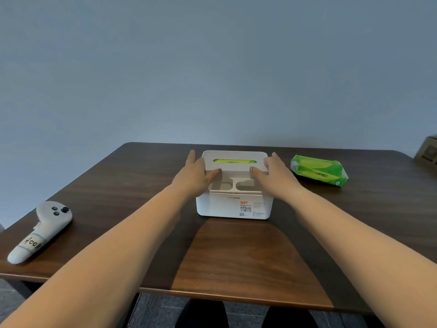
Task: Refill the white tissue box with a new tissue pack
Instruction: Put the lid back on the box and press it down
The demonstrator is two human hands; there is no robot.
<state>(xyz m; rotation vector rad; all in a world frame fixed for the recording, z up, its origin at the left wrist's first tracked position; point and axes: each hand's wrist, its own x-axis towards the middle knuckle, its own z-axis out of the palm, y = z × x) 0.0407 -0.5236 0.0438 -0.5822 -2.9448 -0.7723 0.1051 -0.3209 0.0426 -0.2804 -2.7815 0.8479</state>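
Observation:
The white tissue box (233, 205) stands on the dark wooden table (236, 252), its printed label facing me. Green wrapping shows through the slot in its lid (234, 161). My left hand (195, 177) grips the lid's left end, with the thumb on the lid's near edge and the fingers down the side. My right hand (275, 175) holds the right end the same way. A green tissue pack (319, 170) lies on the table to the right of the box, apart from my right hand.
A white handheld controller (40, 229) with a handwritten label lies near the table's left edge. A cardboard box (428, 151) sits at the far right edge. A grey wall rises behind the table. My legs show under the near edge.

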